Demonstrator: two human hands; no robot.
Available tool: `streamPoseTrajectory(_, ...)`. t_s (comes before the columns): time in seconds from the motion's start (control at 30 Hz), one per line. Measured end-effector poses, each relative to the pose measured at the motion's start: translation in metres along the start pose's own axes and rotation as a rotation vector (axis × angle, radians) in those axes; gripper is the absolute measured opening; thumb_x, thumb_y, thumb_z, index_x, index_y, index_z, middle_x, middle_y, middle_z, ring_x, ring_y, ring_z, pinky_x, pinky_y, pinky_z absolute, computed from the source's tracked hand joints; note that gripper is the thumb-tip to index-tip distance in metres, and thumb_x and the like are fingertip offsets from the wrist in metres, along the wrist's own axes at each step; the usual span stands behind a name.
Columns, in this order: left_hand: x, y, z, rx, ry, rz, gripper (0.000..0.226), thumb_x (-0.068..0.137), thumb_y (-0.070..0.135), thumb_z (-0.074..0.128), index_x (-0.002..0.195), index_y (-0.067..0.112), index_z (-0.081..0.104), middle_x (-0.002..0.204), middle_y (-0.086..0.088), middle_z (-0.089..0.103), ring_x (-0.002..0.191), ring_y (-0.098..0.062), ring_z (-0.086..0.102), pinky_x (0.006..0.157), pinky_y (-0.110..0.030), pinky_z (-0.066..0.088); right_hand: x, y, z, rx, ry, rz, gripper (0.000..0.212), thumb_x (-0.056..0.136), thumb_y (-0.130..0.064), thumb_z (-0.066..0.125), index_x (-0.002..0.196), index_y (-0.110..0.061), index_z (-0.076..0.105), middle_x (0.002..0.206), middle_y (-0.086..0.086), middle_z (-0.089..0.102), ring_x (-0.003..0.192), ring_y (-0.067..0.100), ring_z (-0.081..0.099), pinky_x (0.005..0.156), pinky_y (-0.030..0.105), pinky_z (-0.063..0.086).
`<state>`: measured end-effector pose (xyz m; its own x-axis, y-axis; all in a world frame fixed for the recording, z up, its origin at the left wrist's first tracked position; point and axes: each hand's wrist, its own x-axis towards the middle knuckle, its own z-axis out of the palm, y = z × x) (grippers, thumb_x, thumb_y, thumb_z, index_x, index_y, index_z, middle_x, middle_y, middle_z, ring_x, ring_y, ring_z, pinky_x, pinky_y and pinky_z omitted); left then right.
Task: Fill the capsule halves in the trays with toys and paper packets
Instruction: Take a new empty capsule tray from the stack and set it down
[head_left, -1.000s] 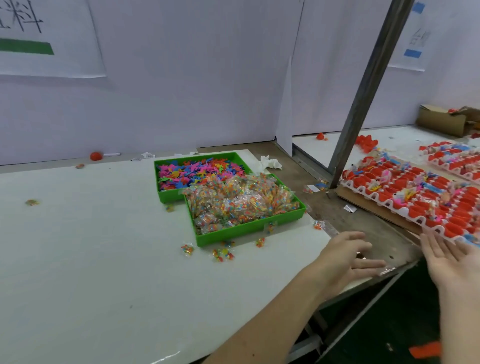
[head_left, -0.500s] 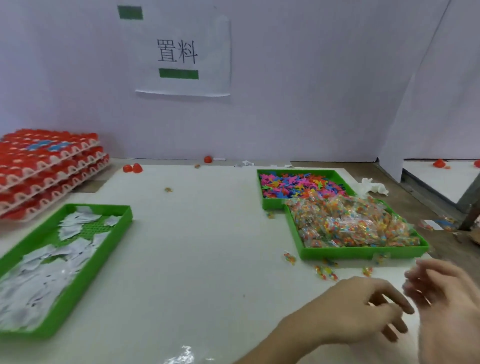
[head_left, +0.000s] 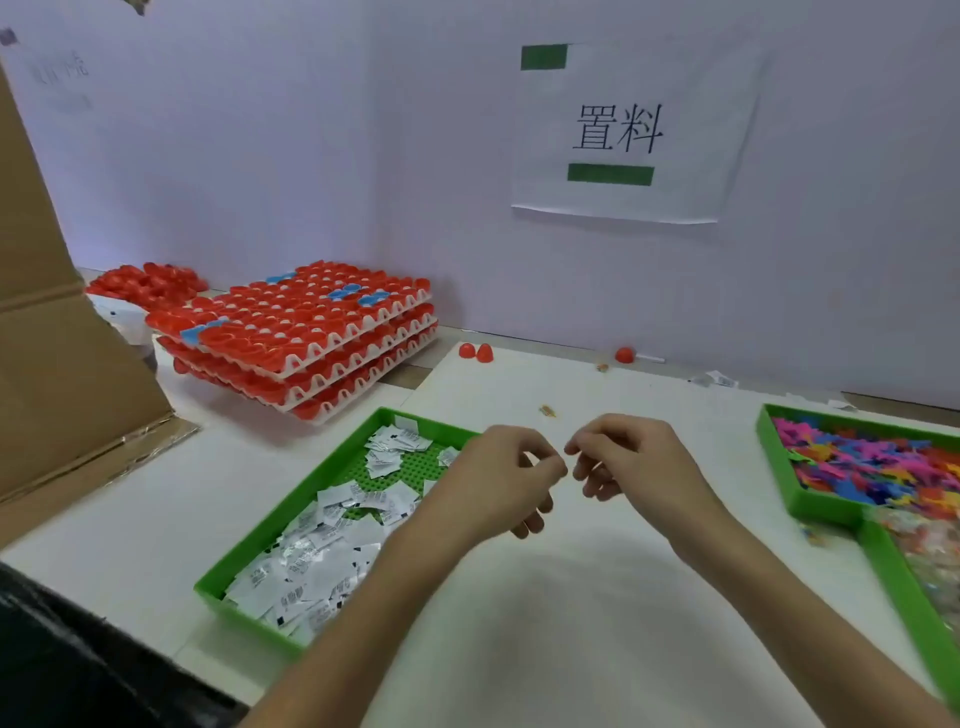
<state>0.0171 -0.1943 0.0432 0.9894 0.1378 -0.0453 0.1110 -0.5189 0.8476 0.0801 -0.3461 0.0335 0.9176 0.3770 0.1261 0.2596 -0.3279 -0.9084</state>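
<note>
My left hand (head_left: 498, 480) and my right hand (head_left: 631, 460) hover over the white table top (head_left: 571, 597), fingertips almost meeting, fingers loosely curled, nothing visible in either. Just left of my left hand is a green tray (head_left: 244, 545) of white paper packets (head_left: 311, 561). A stack of white trays filled with red capsule halves (head_left: 306, 332) stands at the back left, a few halves blue. At the right a green tray (head_left: 768, 441) holds bright plastic toys (head_left: 878, 462). In front of it another green tray (head_left: 896, 582) holds clear bagged toys (head_left: 935, 551).
A tall cardboard box (head_left: 52, 364) stands at the far left. Loose red capsule halves (head_left: 475, 352) lie by the back wall, and a heap of them (head_left: 145, 283) sits behind the stack. A paper sign (head_left: 623, 135) hangs on the wall.
The view has swung left, from the filled trays on the right to the packet tray and the stack. Both hands have come in from the table's right edge and now nearly touch.
</note>
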Motion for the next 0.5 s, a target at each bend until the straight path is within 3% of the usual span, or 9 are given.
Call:
streamPoseTrajectory(0.1, 0.019, -0.006, -0.059, -0.17, 0.112, -0.016, 0.018, 0.101, 0.017, 0.055, 0.096, 0.013, 0.072, 0.072, -0.006, 0.071, 0.055, -0.013, 0.068, 0.053, -0.021, 0.055, 0.06, -0.026, 0.032, 0.183, -0.033, 0.022, 0.019, 0.095, -0.011, 0.059, 0.083, -0.009, 0.074, 0.068, 0.006, 0.072, 0.06, 0.017, 0.07, 0.06, 0.023, 0.059)
streamPoseTrajectory(0.23, 0.033, -0.031, -0.119, -0.275, 0.335, -0.031, 0.021, 0.103, 0.01, 0.051, 0.096, 0.01, 0.071, 0.075, -0.01, 0.069, 0.057, -0.015, 0.069, 0.058, -0.026, 0.06, 0.139, -0.057, 0.093, 0.486, -0.164, 0.226, 0.013, 0.096, -0.007, 0.059, 0.097, 0.002, 0.067, 0.08, 0.016, 0.071, 0.066, 0.022, 0.072, 0.063, 0.026, 0.061)
streamPoseTrajectory(0.37, 0.033, -0.067, -0.144, -0.191, 0.431, -0.131, 0.022, 0.102, 0.009, 0.051, 0.092, 0.012, 0.07, 0.072, -0.008, 0.069, 0.054, -0.013, 0.066, 0.053, -0.023, 0.057, 0.195, -0.069, 0.155, 0.485, -0.223, 0.333, 0.022, 0.097, -0.008, 0.057, 0.114, 0.006, 0.061, 0.089, 0.019, 0.071, 0.074, 0.024, 0.072, 0.064, 0.028, 0.062)
streamPoseTrajectory(0.5, 0.022, -0.095, -0.144, -0.019, 0.414, -0.156, 0.021, 0.1, 0.011, 0.055, 0.089, 0.019, 0.071, 0.074, -0.005, 0.073, 0.057, -0.011, 0.064, 0.053, -0.023, 0.053, 0.227, -0.077, 0.193, 0.465, -0.281, 0.441, 0.027, 0.1, -0.024, 0.059, 0.108, 0.002, 0.056, 0.092, 0.018, 0.069, 0.077, 0.024, 0.071, 0.051, 0.027, 0.058)
